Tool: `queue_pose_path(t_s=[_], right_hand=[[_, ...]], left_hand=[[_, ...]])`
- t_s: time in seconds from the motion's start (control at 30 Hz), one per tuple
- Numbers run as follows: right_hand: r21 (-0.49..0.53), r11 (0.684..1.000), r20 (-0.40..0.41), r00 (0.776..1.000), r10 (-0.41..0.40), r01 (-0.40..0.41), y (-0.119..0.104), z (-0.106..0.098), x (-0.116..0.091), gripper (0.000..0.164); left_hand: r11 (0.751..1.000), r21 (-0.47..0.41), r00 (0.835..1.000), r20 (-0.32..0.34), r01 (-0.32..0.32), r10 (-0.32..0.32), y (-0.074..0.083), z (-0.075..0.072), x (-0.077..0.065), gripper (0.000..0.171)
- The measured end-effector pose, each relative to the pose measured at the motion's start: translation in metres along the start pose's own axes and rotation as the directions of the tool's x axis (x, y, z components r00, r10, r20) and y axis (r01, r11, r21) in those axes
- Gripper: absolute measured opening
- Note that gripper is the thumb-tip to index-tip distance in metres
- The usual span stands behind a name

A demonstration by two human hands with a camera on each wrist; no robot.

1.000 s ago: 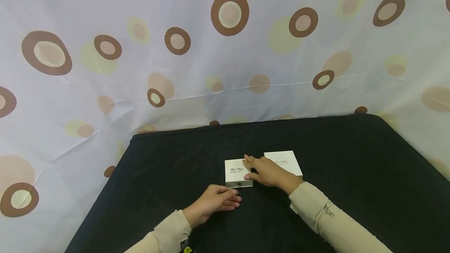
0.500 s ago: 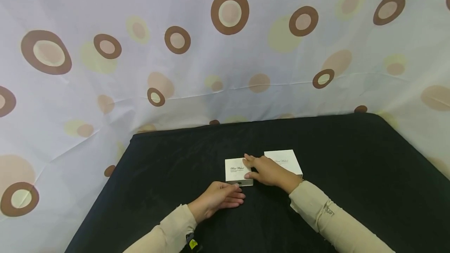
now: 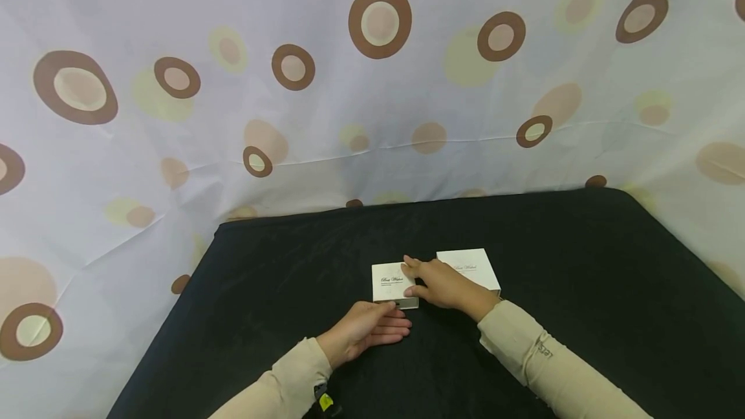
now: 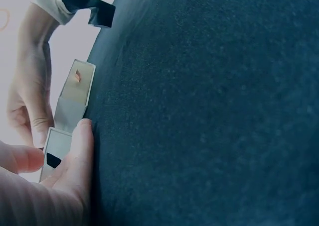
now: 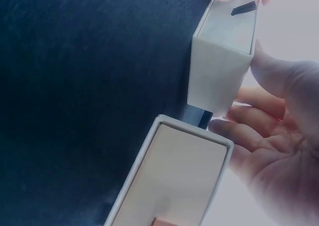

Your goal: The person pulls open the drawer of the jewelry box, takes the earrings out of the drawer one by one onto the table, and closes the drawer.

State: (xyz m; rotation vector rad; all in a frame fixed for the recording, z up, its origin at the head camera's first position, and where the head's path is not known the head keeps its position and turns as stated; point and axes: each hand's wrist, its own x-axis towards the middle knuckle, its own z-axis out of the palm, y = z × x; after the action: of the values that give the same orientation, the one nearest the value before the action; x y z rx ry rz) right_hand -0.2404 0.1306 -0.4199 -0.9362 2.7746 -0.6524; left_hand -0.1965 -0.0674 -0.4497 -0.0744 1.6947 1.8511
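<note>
Two white boxes with printed lids lie side by side on the black cloth. My right hand [image 3: 445, 284] reaches over and grips the left, smaller-looking white box [image 3: 387, 282] by its right part, the thumb near its front. My left hand [image 3: 369, 328] is at that box's front face, fingers extended below and thumb by the black ribbon tab [image 4: 53, 160]. Whether the thumb touches the tab, I cannot tell. The right white box [image 3: 467, 261] stands just beyond my right hand, partly hidden by it; an orange-brown tab [image 4: 78, 76] shows on its front.
Black cloth [image 3: 291, 277] covers the table. Behind it hangs a pale curtain [image 3: 326, 121] with brown and yellow circles. A dark strap with a yellow-green mark [image 3: 326, 401] sits at my left wrist.
My left hand has moved slightly right and up to the left box's front, its fingers straightening a little. My right hand and both boxes have stayed in place.
</note>
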Motion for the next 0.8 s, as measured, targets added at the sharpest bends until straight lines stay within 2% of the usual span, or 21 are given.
queue_pose_path(t_s=[0.47, 0.8], right_hand=[[-0.008, 1.0, 0.001, 1.0, 0.002, -0.002, -0.0007, -0.0007, -0.0001, 0.057], [-0.027, 1.0, 0.014, 1.0, -0.002, 0.002, -0.0016, -0.0017, -0.0001, 0.057]], left_hand=[[0.999, -0.047, 1.0, -0.006, 0.017, -0.017, -0.0034, -0.0006, 0.0075, 0.03], [0.996, -0.082, 1.0, -0.019, 0.02, -0.022, -0.0028, 0.0058, 0.0066, 0.031]])
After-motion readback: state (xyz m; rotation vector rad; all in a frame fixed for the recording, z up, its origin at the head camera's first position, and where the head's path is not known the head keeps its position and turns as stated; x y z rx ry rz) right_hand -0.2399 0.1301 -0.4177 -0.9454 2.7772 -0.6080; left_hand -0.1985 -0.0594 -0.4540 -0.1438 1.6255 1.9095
